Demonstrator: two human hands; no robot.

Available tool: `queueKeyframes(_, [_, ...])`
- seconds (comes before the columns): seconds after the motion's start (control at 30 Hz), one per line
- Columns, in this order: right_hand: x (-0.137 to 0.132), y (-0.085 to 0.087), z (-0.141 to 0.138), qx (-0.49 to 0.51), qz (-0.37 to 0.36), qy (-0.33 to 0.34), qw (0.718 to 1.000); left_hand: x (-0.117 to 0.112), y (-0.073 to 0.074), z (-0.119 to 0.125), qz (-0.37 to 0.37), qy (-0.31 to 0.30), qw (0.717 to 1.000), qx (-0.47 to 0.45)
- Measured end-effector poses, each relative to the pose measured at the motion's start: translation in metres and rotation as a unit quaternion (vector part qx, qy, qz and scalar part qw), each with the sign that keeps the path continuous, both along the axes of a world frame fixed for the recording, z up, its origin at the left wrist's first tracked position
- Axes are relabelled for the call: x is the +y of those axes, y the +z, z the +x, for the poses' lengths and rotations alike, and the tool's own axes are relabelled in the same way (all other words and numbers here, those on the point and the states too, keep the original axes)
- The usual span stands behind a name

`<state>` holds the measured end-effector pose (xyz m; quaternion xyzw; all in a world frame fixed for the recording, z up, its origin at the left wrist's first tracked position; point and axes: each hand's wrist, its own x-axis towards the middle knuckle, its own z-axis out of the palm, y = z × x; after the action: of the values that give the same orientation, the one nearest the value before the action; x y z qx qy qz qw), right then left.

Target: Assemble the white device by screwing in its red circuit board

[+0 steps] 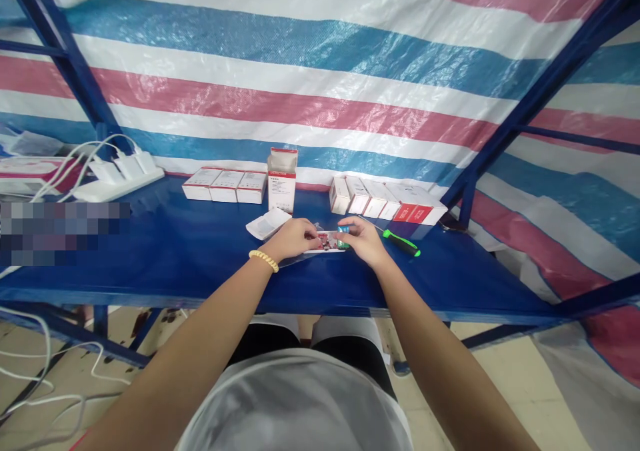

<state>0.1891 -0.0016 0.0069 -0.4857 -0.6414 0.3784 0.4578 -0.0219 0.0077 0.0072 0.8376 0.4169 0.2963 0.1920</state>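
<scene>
Both hands down on the blue table [165, 251], meeting over a small red board [326, 241] lying on a clear bag [300, 256] right at the middle of the near edge. Left hand [291, 238], bead bracelet [264, 260] on the wrist, curled over the board's left end, fingertips pinching it. Right hand [364, 239] pinching a little teal part [343, 235] sitting at the board's right end, touching the board. Can't tell if the part is attached or just resting there, too small.

Just right of the right hand: green-handled screwdriver [401, 243] flat on the table, near but not touching the fingers. Just behind the left hand: white tray [268, 223], slightly tilted. Behind that, an upright box [281, 179] with its top flap open. Left of it, a row of three flat boxes [225, 186], touching side by side. Right of it, another row of boxes [385, 201], packed tight, the last ones with red faces. Far left: white power strip [118, 183] with chargers plugged in, cables trailing off the edge. Striped tarp [320, 91] hanging behind everything.
</scene>
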Motion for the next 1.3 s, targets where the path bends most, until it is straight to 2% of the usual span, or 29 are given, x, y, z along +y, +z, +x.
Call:
queueKeyframes(0.2, [0.002, -0.001, 0.001, 0.014, 0.002, -0.010, 1.000, -0.002, 0.003, 0.002, 0.033, -0.011, 0.999, 0.033])
queueKeyframes(0.43, [0.001, -0.001, 0.003, 0.005, -0.004, -0.006, 1.000, -0.002, 0.000, 0.003, 0.044, -0.014, 0.999, 0.030])
queueKeyframes(0.67, [0.006, -0.005, 0.004, -0.033, 0.009, -0.021, 0.999, -0.003, 0.000, 0.003, 0.051, -0.028, 0.998, 0.037])
queueKeyframes(0.9, [0.009, -0.010, 0.005, -0.056, 0.016, -0.032, 0.998, -0.006, 0.002, 0.005, 0.055, 0.002, 0.996, 0.067])
queueKeyframes(1.13, [0.009, -0.010, 0.006, -0.055, 0.018, -0.027, 0.998, -0.006, -0.001, 0.008, 0.015, 0.047, 0.998, 0.033])
queueKeyframes(1.3, [0.007, -0.008, 0.005, -0.072, 0.042, -0.043, 0.996, -0.006, 0.003, -0.001, -0.038, 0.038, 0.996, 0.077])
